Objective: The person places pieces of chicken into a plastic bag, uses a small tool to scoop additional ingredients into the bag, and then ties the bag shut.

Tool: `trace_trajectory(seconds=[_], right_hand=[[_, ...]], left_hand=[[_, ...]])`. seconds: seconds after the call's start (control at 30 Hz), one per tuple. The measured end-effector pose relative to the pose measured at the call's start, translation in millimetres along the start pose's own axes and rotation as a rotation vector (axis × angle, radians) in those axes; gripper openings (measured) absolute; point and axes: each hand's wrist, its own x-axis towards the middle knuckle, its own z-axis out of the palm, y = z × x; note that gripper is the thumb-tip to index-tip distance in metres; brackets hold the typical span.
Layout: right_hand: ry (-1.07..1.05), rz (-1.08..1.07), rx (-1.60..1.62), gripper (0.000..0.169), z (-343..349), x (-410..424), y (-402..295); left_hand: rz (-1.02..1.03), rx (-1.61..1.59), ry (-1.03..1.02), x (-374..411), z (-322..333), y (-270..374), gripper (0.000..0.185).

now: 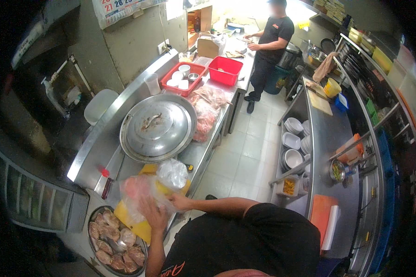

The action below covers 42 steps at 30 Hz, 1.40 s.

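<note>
A clear plastic bag with pink raw meat lies over a yellow cutting board on the steel counter. My left hand rests against the near side of this bag; motion blur hides whether its fingers grip. At the bag's right end, my right hand pinches the plastic. Just beyond the board sits another clear plastic bag, bunched up. A knife with a dark handle lies left of the meat bag. Closer to me, a round metal pan holds several pieces of raw meat.
A large wok-like pan with a domed metal lid occupies the counter, beside bagged raw meat. Farther back are a red basin and an orange-red tray of cups. A co-worker stands there. Steel shelving lines the right.
</note>
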Motion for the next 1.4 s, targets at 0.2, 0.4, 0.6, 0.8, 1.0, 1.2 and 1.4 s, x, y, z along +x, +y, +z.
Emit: trace_trajectory(seconds=[0.2,0.4,0.6,0.8,1.0,1.2,1.4], right_hand=[[0.148,0.045,0.007,0.026,9.4,-20.8,-1.0],[0.123,0.08,0.251,0.028,-18.7,-49.0,4.0],[0.362,0.199,0.642,0.039,-59.5,-97.2,-14.0],[0.585,0.325,0.606,0.041,-118.4,-163.6,19.8],[0.767,0.342,0.663,0.037,-170.3,-260.6,57.3],[1.004,0.389,0.74,0.037,-220.4,-386.3,91.9],[1.171,0.33,0.871,0.039,-251.4,-449.7,115.8]], left_hand=[[0.148,-0.007,-0.06,-11.3,25.0,3.5,0.067],[0.171,-0.159,-0.034,-10.0,-2.9,26.1,0.063],[0.275,-0.395,0.101,-13.1,-38.0,84.4,0.058],[0.515,-0.388,0.339,17.7,-69.4,154.9,0.042],[0.22,-0.837,-0.249,66.6,-29.1,254.6,0.039],[0.381,-0.968,-0.922,83.9,25.9,364.8,0.057],[0.587,-0.913,-0.491,123.1,48.8,435.4,0.069]])
